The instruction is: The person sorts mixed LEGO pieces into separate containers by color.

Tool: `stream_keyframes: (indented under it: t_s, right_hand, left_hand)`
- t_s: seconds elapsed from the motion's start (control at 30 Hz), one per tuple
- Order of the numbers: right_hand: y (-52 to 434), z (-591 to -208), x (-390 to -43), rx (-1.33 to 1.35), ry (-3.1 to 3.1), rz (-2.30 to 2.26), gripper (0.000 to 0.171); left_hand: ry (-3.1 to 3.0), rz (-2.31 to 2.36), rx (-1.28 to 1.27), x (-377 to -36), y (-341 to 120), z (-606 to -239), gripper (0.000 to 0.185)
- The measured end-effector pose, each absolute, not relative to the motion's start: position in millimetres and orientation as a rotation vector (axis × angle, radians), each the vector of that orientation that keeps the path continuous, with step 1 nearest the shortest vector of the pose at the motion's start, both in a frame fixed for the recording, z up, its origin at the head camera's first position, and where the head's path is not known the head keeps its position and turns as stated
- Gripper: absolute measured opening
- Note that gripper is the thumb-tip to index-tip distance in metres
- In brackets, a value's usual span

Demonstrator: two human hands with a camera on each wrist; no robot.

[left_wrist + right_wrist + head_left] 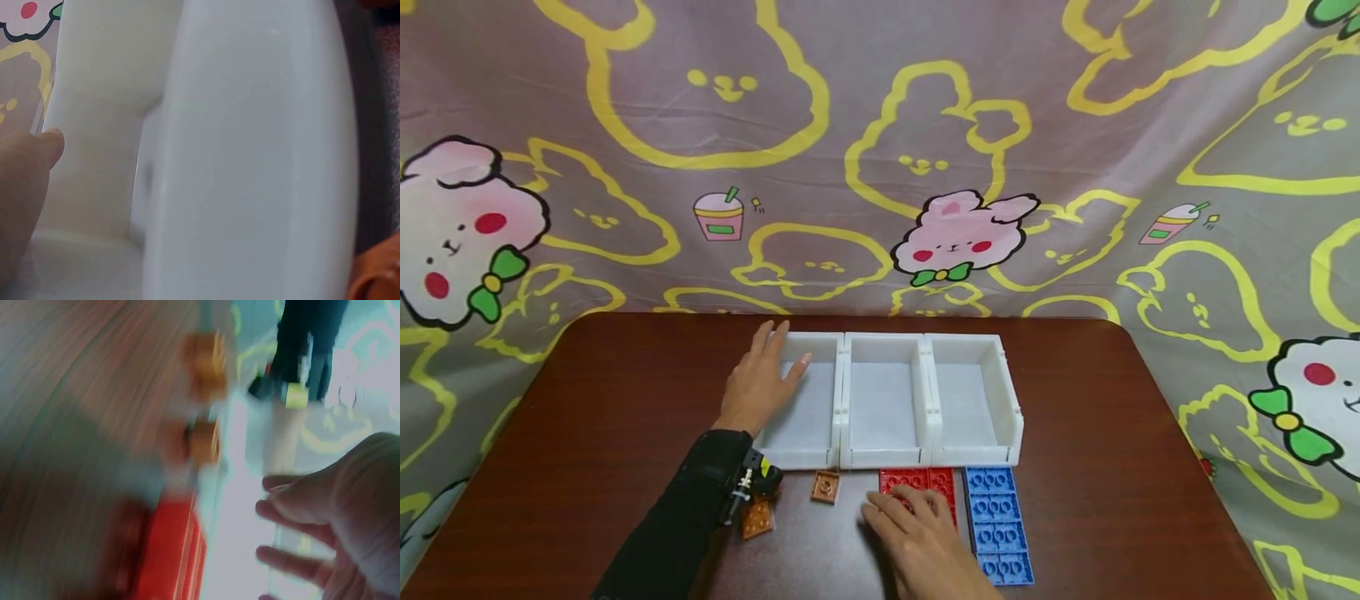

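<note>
Three white bins stand side by side: a left bin (808, 408), a middle bin (883, 408) and a right bin (967, 400). My left hand (756, 383) rests at the left bin's outer wall, fingers extended toward its far corner and thumb (31, 169) spread over the inside. Over the red bricks (942, 482) hovers my right hand (921, 542), its fingers loosely bent and partly covering them. The right wrist view is blurred, but nothing shows between that hand's fingers (297, 562). Blue bricks (997, 525) line up to its right.
A small orange-brown brick (825, 487) lies in front of the left bin. Nearer the left sleeve (677, 508) is another orange-brown piece (757, 518), partly hidden by the wrist gear. A patterned cloth (880, 167) hangs behind the brown table (1097, 467).
</note>
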State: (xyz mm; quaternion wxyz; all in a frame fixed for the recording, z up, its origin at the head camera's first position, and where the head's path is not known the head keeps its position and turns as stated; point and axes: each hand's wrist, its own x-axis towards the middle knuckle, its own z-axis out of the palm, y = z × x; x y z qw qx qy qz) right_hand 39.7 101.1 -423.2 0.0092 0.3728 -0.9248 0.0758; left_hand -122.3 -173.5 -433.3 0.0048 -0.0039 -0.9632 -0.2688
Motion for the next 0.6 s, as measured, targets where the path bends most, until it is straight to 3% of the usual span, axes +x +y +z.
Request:
stream_keyframes:
  t_s: [0.2,0.6]
  right_hand:
    - [48.6,-442.2,37.2,1.132,-2.806,-0.045,0.097]
    - [52.3,-444.7,30.6,1.041,-2.976,0.063,0.065]
  left_hand:
    - [-3.022,-0.836,-0.009,-122.6,-173.7,-434.3,0.075]
    - [-2.973,-0.879,-0.042,-122.4,-173.2,-435.6,0.075]
